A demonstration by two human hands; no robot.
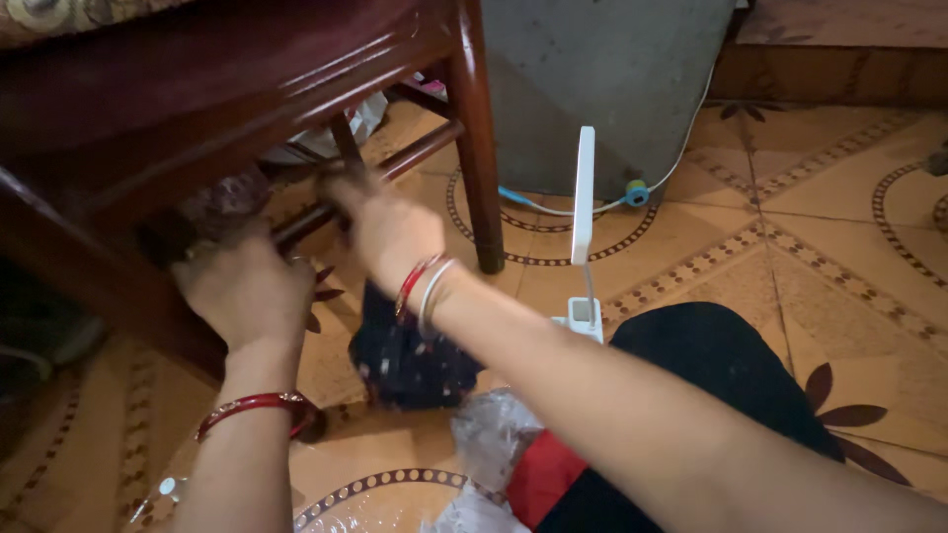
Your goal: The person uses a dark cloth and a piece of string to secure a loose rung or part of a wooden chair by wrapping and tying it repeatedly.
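Hands under the wooden chair [197, 109]: our left hand [247, 291] and right hand [390, 232] look curled around dark cloth [410, 360], grip's too blurry to tell.

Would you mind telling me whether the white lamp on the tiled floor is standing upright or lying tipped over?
Upright: the white lamp stands on its small base on the tiled floor, its flat head rising vertically above a thin neck.
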